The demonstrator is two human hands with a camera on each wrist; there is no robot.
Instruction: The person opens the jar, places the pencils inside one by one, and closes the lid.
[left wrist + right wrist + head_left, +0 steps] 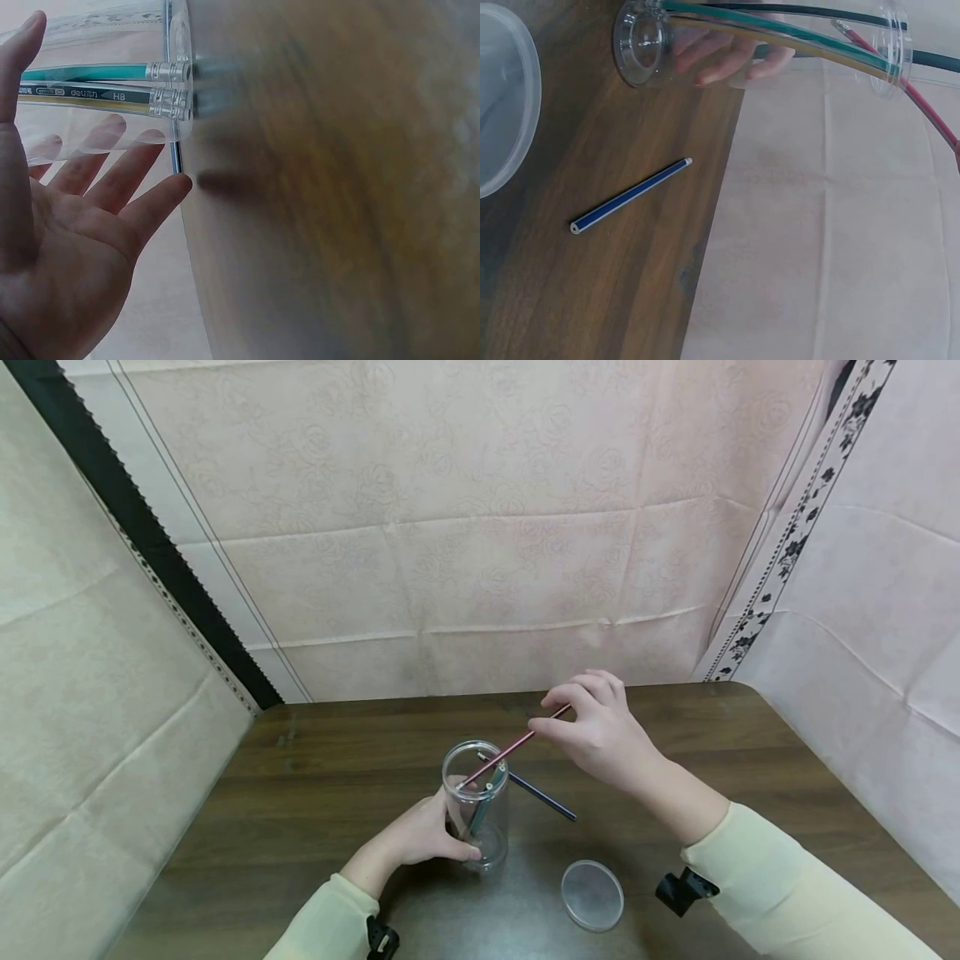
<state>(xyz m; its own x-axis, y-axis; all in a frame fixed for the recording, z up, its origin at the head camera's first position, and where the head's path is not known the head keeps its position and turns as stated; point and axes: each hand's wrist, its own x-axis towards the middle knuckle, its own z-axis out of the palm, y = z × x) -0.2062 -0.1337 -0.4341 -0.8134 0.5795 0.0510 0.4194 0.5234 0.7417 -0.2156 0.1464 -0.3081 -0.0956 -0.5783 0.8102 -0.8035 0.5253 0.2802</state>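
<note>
My left hand holds a clear jar upright on the table, thumb in front and fingers around the far side. Inside lean several pencils; the left wrist view shows a green pencil and a dark one marked HB, metal-capped ends down at the jar's bottom. Between thumb and fingers, my right hand pinches a red pencil above and right of the jar. It slants down through the mouth, its silver end inside, as the right wrist view also shows.
A blue pencil lies on the wooden table, right of the jar. Nearer the front right lies a round translucent lid. Patterned cloth hangs behind the table and along both sides.
</note>
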